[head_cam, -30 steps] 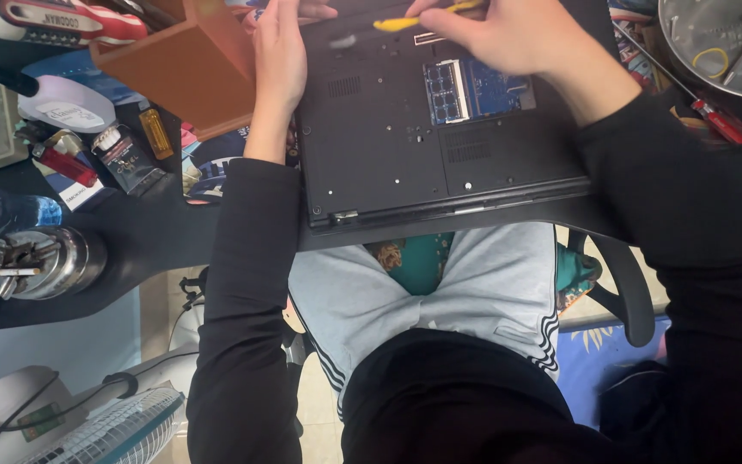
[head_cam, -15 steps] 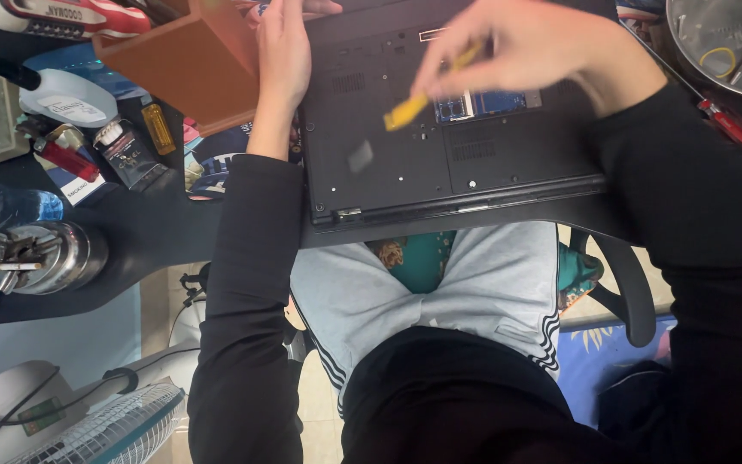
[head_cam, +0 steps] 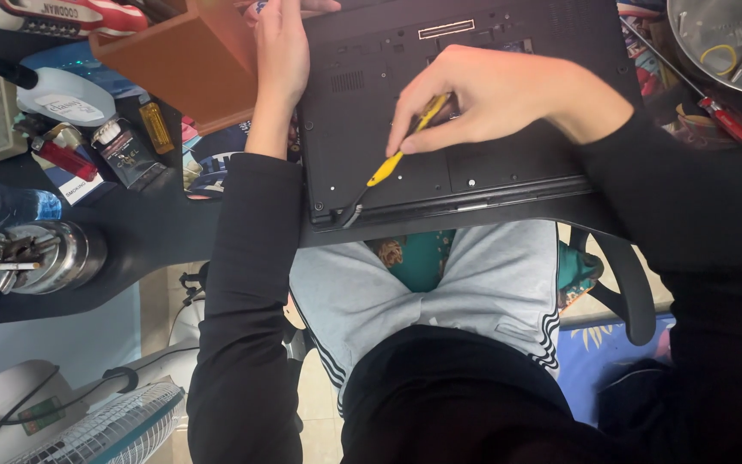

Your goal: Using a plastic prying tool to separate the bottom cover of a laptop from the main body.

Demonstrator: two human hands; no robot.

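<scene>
The yellow pry tool is pinched between thumb and fingers of the right hand, its dark tip angled down toward the near left corner of the black laptop, which lies bottom-up on the dark desk above the person's lap. If the tip is driven too steeply into the seam there, it could skid off the edge toward the lap, or gouge the plastic — a thin lip near a corner looks likely to crack under leverage. The near edge of the laptop also sits close to the desk's rim, so a hard push could slide it.

The right forearm comes in from the right, wrist bent, knuckles arched over the base cover, fingers closed on the tool's upper part.

Farther off, the left hand lies flat along the laptop's left edge, fingers together and extended, clamping nothing — it steadies the case beside a brown box.
</scene>
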